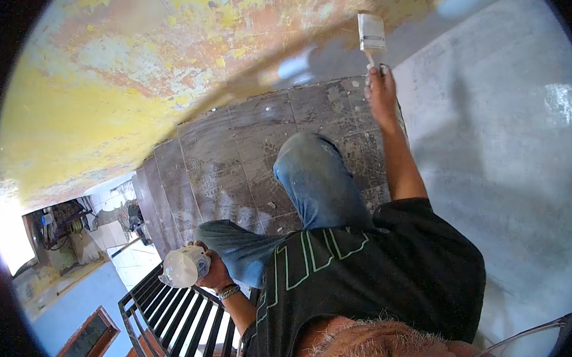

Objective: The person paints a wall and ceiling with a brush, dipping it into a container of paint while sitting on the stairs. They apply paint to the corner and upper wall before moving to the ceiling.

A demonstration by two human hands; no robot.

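Note:
My right hand (382, 92) is stretched far forward, its fingers closed round the handle of a wide paintbrush (372, 33). The pale brush head overlaps the lower part of the yellow, patchy wall (182, 48) in front of me, near the corner. Down at the left, my left hand (214, 267) grips a translucent plastic tub (179, 268) by its side, with whitish stuff showing in it. This tub is held beside my left knee, close to a black metal railing (176, 307).
A smooth grey-white wall (509, 115) rises along my right side. Dusty, spotted dark tiles (223, 156) cover the floor under my bent knees. Behind the railing at lower left are a light blue wall (95, 298) and a brown wooden frame (88, 344).

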